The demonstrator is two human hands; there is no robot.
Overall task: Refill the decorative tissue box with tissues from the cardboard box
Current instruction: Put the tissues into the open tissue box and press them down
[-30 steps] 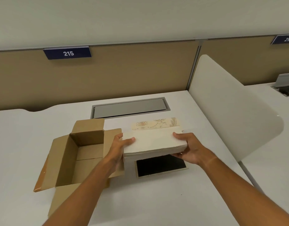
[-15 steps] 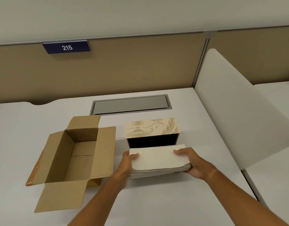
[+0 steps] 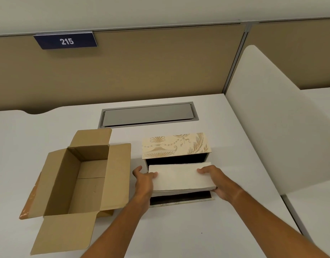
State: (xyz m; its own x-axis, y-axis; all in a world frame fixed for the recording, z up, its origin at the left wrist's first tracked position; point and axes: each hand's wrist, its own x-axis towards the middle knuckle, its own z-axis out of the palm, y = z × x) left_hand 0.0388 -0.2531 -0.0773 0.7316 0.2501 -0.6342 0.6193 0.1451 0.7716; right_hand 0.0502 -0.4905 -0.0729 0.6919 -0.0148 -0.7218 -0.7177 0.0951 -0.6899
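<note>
A cream decorative tissue box (image 3: 174, 145) with gold urn patterns lies on the white desk, its dark opening facing me and its flap (image 3: 181, 199) folded down flat in front. I hold a white stack of tissues (image 3: 181, 176) level just in front of that opening, above the flap. My left hand (image 3: 143, 180) grips the stack's left end and my right hand (image 3: 214, 180) grips its right end. The brown cardboard box (image 3: 80, 175) stands open to the left, its inside bare.
A grey cable hatch (image 3: 148, 114) is set into the white desk (image 3: 179, 229) behind the boxes. A tan partition with a blue "215" sign (image 3: 66, 41) runs along the back. A white curved divider (image 3: 272, 118) rises on the right.
The tissue stack came down from above the decorative box to in front of its opening, then moved slightly toward the opening. Both hands stayed on its ends.
</note>
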